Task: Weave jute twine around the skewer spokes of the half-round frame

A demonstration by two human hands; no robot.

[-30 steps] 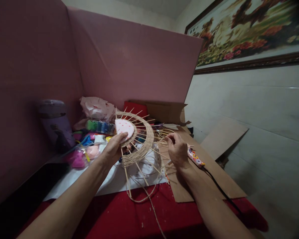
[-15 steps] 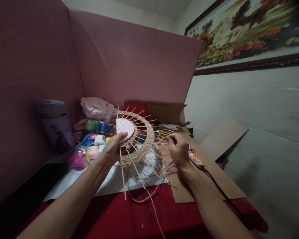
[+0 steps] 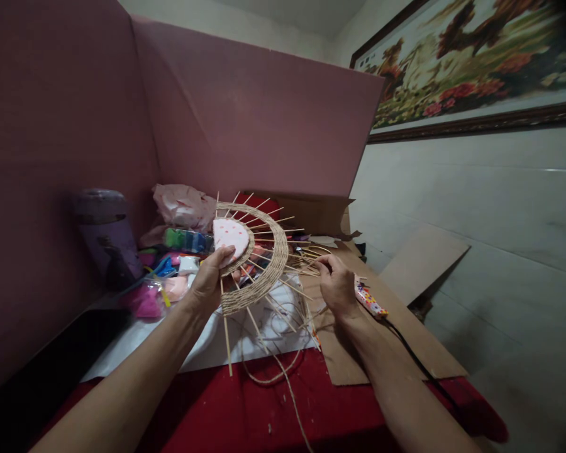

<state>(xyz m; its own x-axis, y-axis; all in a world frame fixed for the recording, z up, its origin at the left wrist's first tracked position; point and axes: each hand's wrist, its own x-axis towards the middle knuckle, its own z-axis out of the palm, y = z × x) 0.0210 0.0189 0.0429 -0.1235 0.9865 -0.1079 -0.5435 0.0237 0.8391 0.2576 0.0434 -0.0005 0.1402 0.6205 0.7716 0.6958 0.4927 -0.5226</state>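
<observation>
left of the cardboard sheet [image 3: 342, 362], your left hand [image 3: 208, 279] clamped the woven half-ring [image 3: 279, 251] at its dotted centre [image 3: 231, 236], probably keeping the sticks [image 3: 227, 346] free. over the sheet, your right hand [image 3: 337, 286] had its fingertips together; whether they pinched anything could not be told. compared with the earlier frame, the half-ring had shifted slightly farther left of the sheet.
</observation>
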